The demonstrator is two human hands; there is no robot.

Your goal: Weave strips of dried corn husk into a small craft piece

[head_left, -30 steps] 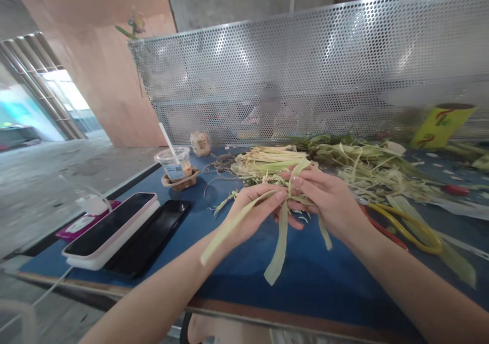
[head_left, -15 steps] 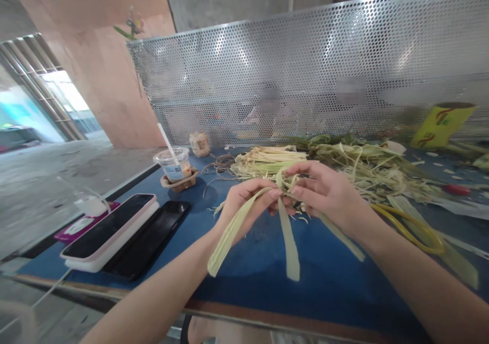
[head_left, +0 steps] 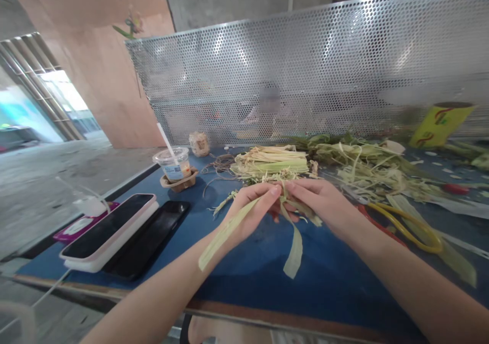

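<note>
Over the blue table, my left hand (head_left: 252, 206) pinches pale green corn husk strips (head_left: 225, 237) between thumb and fingers. One strip slants down across the left wrist, and another hangs curled below the hands. My right hand (head_left: 323, 201) is closed on the same strips, its thumb and forefinger meeting the left fingertips at a knot-like crossing. A shorter end shows under the right palm. Fingers partly hide the crossing. Just beyond the hands lies a stack of husks (head_left: 271, 160).
Scissors (head_left: 412, 227) with yellow and red handles lie beside my right forearm. A tangled husk heap (head_left: 382, 168) and a yellow tube (head_left: 439, 125) are at the right. A drink cup (head_left: 171, 163) and phones (head_left: 110, 227) occupy the left. A perforated metal screen (head_left: 244, 79) stands behind.
My right hand has lowered and drawn in against the left, its fingers closing on the crossing. The raised strip end has come down, and the hanging strip now curls.
</note>
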